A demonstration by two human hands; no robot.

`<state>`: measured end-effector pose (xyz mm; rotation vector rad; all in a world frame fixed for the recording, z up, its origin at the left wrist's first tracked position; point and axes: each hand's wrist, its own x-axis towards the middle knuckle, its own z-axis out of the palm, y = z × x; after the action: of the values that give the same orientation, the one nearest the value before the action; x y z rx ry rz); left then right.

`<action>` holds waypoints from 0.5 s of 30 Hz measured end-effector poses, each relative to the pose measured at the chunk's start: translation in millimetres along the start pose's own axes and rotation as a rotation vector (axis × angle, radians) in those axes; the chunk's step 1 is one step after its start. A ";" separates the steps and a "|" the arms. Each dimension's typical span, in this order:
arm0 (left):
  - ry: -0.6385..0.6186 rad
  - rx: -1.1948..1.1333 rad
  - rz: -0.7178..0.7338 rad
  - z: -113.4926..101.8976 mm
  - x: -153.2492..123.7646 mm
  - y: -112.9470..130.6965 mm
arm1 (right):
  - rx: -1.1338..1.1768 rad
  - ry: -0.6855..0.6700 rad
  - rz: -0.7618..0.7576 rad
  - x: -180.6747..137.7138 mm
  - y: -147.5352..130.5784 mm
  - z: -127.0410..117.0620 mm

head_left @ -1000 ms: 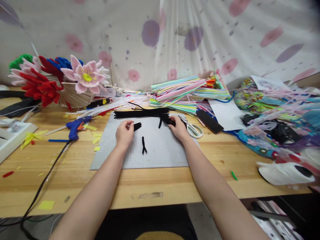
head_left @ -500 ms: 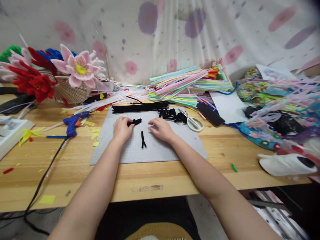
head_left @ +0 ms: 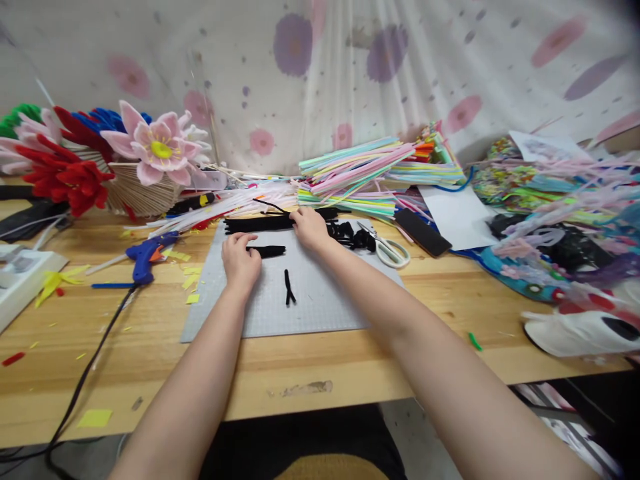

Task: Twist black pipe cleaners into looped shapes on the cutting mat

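Observation:
My left hand [head_left: 241,261] rests on the grey cutting mat [head_left: 340,313], fingers curved and apart around the near end of a flat group of short black pipe cleaner pieces [head_left: 270,251]. My right hand [head_left: 311,229] reaches across the mat to the bundle of long black pipe cleaners [head_left: 255,223]. Its fingertips are closed on a black pipe cleaner [head_left: 270,205] at the top of that bundle. A small Y-shaped black piece [head_left: 288,288] lies between my arms. Black curled pieces [head_left: 350,236] and white-handled scissors [head_left: 393,253] sit to the right.
A blue glue gun [head_left: 145,259] with a cord lies left, near yellow scraps [head_left: 193,299]. Pastel pipe cleaners [head_left: 360,163] are piled behind. A black phone-like slab [head_left: 423,232], white paper [head_left: 457,217] and a white spool [head_left: 575,333] are on the right. Fuzzy flowers [head_left: 160,143] stand back left.
My right hand has moved forward from above the mat to the long black bundle. My left hand has loosened around the short black pieces, which now lie flat. The view has tilted up slightly.

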<state>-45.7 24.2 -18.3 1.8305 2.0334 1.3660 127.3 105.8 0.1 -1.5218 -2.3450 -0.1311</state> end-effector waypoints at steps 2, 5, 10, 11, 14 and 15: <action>0.015 -0.011 -0.012 -0.8 1.8 -3.5 | -0.041 -0.035 0.008 8.0 0.3 5.3; 0.024 -0.009 -0.020 -0.7 2.9 -5.3 | -0.065 -0.004 -0.008 10.1 2.2 6.8; 0.069 -0.001 0.020 -4.1 0.0 5.2 | -0.089 0.076 -0.033 8.8 2.9 -6.4; 0.079 0.000 0.043 -6.0 -0.8 7.9 | -0.090 0.072 -0.044 9.2 2.6 -10.2; 0.076 0.006 0.119 -11.4 -1.3 12.5 | -0.080 0.098 -0.111 10.2 2.1 -23.2; 0.069 0.008 0.136 -12.4 -0.6 12.3 | -0.071 0.123 -0.140 9.8 2.4 -28.4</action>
<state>-43.5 15.5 -3.3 1.9854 1.9811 1.4763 132.4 108.0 29.7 -1.3388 -2.3691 -0.3358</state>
